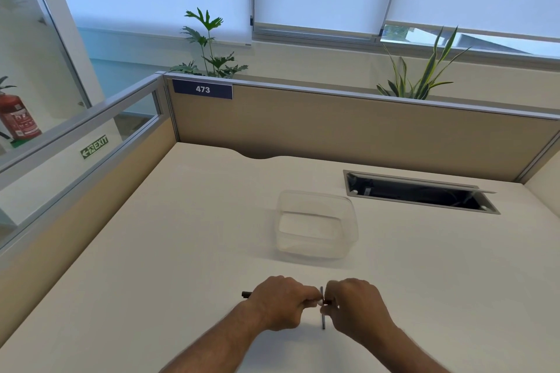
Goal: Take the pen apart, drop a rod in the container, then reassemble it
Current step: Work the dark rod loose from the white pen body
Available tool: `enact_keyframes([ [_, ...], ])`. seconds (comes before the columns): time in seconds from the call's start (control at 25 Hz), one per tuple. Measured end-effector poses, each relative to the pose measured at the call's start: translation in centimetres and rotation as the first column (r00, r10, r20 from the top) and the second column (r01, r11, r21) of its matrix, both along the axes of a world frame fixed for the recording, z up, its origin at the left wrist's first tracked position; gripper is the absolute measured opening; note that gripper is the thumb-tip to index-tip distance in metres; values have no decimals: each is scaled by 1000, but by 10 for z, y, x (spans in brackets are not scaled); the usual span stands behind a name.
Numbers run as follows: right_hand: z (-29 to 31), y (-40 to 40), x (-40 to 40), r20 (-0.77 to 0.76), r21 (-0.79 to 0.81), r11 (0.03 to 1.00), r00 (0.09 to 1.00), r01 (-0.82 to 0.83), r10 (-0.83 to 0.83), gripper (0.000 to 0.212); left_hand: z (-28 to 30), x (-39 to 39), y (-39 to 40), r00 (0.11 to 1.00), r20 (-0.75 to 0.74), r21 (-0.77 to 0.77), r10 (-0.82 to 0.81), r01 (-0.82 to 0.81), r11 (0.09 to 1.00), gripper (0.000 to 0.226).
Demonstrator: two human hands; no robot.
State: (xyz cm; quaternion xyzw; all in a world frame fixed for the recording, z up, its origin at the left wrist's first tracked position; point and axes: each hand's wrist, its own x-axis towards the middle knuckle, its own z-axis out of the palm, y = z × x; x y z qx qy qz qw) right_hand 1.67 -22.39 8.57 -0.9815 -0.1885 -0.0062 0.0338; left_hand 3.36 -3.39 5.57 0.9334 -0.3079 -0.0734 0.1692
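Near the desk's front edge, my left hand (280,301) grips a dark pen (247,294) whose end sticks out to the left of the fist. My right hand (354,306) pinches the pen's other end, where a small white and red part shows between the two hands. A thin grey rod (323,319) lies on the desk just below and between the hands, pointing away from me. A clear plastic container (315,224) stands beyond the hands, with nothing visible inside.
A white desk (181,236) is enclosed by beige partition walls (348,130) at the back and left. An open cable slot (421,192) is cut into the desk at the back right. Potted plants stand behind the partition.
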Motion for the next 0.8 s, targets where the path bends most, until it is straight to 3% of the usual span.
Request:
enact_keyframes([
  [0.16,7,-1,-2,-272,57,998,962,36,-19,60,1,2,-1,999,9,19,35,-35,999,19],
  [0.24,8,-3,0,-343,89,996,938,-12,42,43,1,4,1,999,16,42,47,-48,998,21],
  [0.32,7,-5,2,-348,121,992,934,-39,79,27,1,5,2,998,22,56,53,-54,997,21],
  [0.52,1,-8,6,-197,47,999,980,-24,33,22,2,5,-1,998,26,53,52,-54,997,21],
  [0.64,3,-6,5,-183,84,993,981,81,-64,15,-1,4,0,999,17,41,43,-44,998,21],
  [0.72,4,-6,2,-214,132,984,972,123,-93,23,-2,4,0,999,8,34,40,-40,999,21],
  [0.8,3,-8,1,-310,156,979,948,129,-75,51,-3,3,1,999,10,28,44,-44,999,21],
])
